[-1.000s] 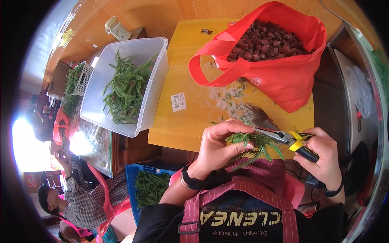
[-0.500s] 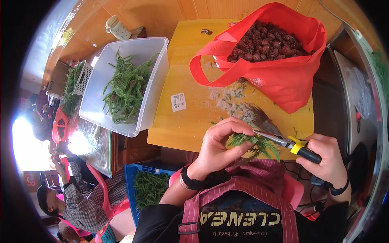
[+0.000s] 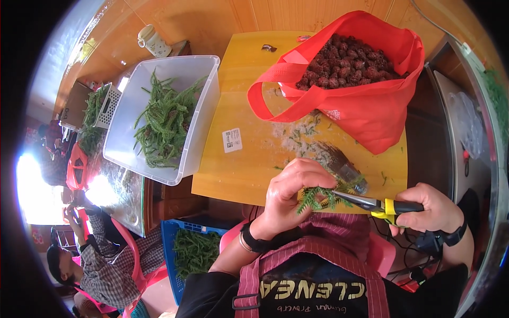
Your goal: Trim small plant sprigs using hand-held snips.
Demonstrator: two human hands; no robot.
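My left hand [image 3: 294, 191] pinches a green artificial pine sprig [image 3: 313, 201] between thumb and fingers, just past the near edge of the yellow table [image 3: 233, 175]. From the right, my right hand [image 3: 437, 209] grips needle-nose pliers [image 3: 389, 208] by their black and yellow handles. The pliers lie almost level, pointing left, and their tips meet the sprig beside my left fingertips. Whether the jaws hold anything is too small to tell. Beyond my hands a bundle of thin dark strands [image 3: 339, 163] rests on the table among pale scraps.
A red bag [image 3: 366, 114] full of pine cones [image 3: 347, 61] stands at the back right. Left of it are a clear bin [image 3: 199, 143] of green sprigs and a white label [image 3: 231, 140]. A blue crate [image 3: 170, 238] holds more greenery. A co-worker [image 3: 101, 265] sits at far left.
The pliers have swung from a downward slant to nearly level, and my right hand has shifted slightly right and lower. The sprig has turned in my left fingers.
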